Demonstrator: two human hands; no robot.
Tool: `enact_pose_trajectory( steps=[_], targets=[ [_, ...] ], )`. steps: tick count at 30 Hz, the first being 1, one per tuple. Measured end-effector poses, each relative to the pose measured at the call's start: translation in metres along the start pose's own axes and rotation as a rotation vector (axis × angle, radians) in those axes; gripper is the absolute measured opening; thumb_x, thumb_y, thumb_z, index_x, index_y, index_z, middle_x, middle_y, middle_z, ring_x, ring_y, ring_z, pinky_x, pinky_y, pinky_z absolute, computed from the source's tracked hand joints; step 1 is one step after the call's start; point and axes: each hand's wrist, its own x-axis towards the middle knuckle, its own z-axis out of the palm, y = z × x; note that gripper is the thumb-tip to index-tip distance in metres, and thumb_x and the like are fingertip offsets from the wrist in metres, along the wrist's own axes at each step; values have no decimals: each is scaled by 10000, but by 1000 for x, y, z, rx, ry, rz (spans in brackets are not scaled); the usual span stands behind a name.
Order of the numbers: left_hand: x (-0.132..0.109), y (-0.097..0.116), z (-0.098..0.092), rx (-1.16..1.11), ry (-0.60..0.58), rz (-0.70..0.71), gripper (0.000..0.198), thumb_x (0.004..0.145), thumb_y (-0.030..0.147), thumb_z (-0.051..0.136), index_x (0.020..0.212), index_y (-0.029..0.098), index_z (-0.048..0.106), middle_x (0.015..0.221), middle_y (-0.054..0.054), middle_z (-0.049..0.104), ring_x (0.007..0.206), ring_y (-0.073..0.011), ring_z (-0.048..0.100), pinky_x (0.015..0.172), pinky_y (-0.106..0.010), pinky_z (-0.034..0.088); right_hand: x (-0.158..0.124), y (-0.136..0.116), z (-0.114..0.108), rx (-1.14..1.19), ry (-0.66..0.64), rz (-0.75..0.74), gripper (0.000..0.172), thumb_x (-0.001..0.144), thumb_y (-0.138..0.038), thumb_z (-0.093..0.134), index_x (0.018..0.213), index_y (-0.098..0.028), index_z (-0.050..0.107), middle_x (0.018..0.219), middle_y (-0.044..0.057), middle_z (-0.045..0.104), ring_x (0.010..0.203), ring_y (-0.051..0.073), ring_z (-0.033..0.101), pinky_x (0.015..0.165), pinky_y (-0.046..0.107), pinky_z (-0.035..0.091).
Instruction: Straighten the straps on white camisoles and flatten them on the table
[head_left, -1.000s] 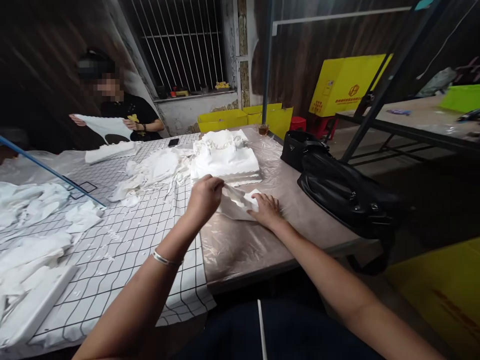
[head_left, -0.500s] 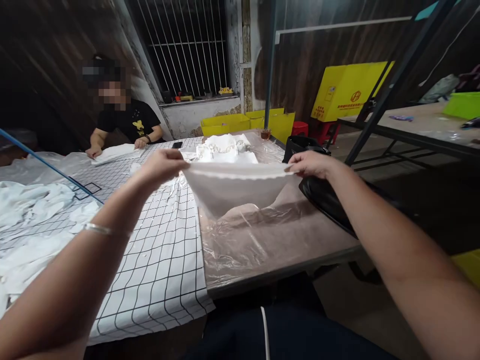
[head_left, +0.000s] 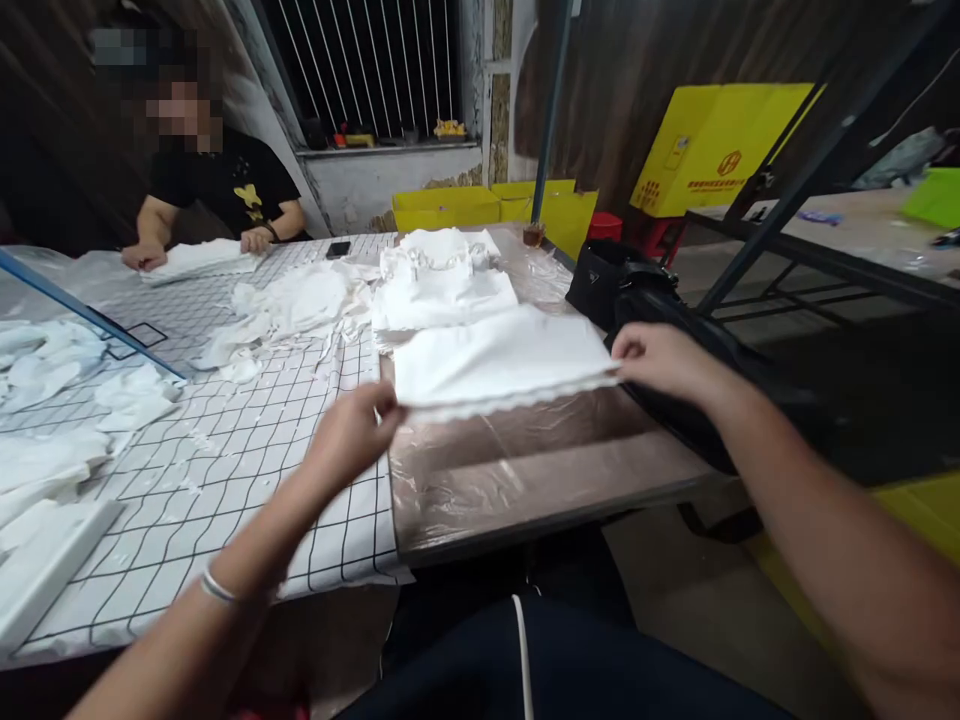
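A white cloth garment (head_left: 502,360) with a scalloped, wavy edge is stretched between my two hands; its exact kind does not show. My left hand (head_left: 356,435) pinches the left corner of that edge, above the border of the checked cloth. At the right corner, my right hand (head_left: 660,362) grips the same edge, close to a black bag. The far part of the garment slopes toward a pile of white garments (head_left: 442,275) just behind it. Beneath the near edge lies the plastic-covered table (head_left: 465,500).
A checked tablecloth (head_left: 300,500) bears loose white garments (head_left: 300,300) and a phone (head_left: 339,249). Across the table a person (head_left: 225,190) handles white cloth. A black bag (head_left: 622,280) stands at the right edge, near a metal post (head_left: 547,130). Yellow boxes (head_left: 446,209) stand behind.
Both my hands have come down and nearer with the garment. Its scalloped edge now faces me, and the cloth spreads away toward the pile instead of hanging down. My view has tilted downward.
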Motion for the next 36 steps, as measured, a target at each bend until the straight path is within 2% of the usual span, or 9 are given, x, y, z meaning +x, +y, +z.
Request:
enact_pose_trajectory(
  steps=[3, 6, 14, 19, 24, 27, 30, 33, 36],
  targets=[
    [-58, -26, 56, 172, -104, 50, 163, 811, 240, 512, 650, 215, 509, 731, -22, 609, 621, -171, 550, 540, -273, 361, -52, 48, 53, -7, -109, 101, 130, 569, -98, 620, 557, -205, 547, 498, -38, 527, 498, 125, 480, 492, 251, 349],
    [-88, -36, 79, 227, -113, 116, 122, 828, 184, 460, 774, 227, 561, 795, -37, 630, 698, -192, 590, 575, -277, 387, -81, 75, 79, 71, -99, 137, 86, 562, -161, 578, 620, -221, 556, 565, -42, 549, 554, 133, 514, 532, 240, 388],
    [-118, -34, 73, 193, 45, 87, 195, 877, 245, 450, 723, 228, 570, 724, -29, 614, 622, -170, 552, 564, -272, 397, -106, 81, 76, 234, -42, 100, 86, 598, -297, 602, 647, -230, 578, 625, -8, 564, 564, 149, 518, 541, 265, 446],
    [-131, -32, 52, -35, -155, 194, 225, 866, 384, 567, 986, 232, 680, 916, -72, 665, 840, -226, 625, 723, -328, 499, -107, 91, 33, 310, -459, 35, 416, 631, -377, 755, 1021, -238, 713, 1069, 103, 704, 976, 278, 671, 840, 394, 558],
    [-70, -18, 44, -195, -141, 210, 249, 921, 367, 507, 954, 204, 693, 919, -82, 688, 840, -206, 641, 760, -319, 495, -61, 43, 12, 237, -503, -128, 427, 715, -538, 730, 1036, -257, 721, 1096, 129, 703, 1022, 310, 661, 888, 435, 549],
    [-2, -14, 62, -78, -38, -13, 350, 919, 424, 497, 689, 185, 611, 747, -75, 652, 722, -206, 615, 676, -312, 462, -50, -11, 65, 168, -389, -345, 405, 846, -580, 570, 1019, -244, 716, 1104, 116, 700, 1063, 294, 643, 947, 451, 517],
    [52, -12, 90, -146, -104, -192, 333, 775, 404, 691, 589, 195, 510, 751, -94, 653, 842, -279, 640, 731, -345, 463, -66, -42, 138, 13, -492, -628, 496, 898, -535, 543, 1324, -286, 594, 1474, 76, 494, 1381, 293, 424, 1123, 494, 376],
    [78, -12, 112, -419, -133, -297, 285, 682, 199, 736, 590, 201, 467, 806, -89, 669, 958, -298, 638, 807, -354, 474, -84, -42, 188, -184, -533, -750, 655, 905, -538, 554, 1482, -258, 421, 1580, 88, 322, 1480, 285, 240, 1202, 528, 226],
    [93, -14, 112, -603, -230, -366, 187, 774, 159, 639, 630, 185, 523, 762, -79, 680, 850, -238, 672, 745, -325, 528, -92, -33, 202, -253, -511, -771, 709, 928, -553, 509, 1527, -215, 334, 1598, 103, 236, 1494, 272, 180, 1222, 513, 179]
  ],
)
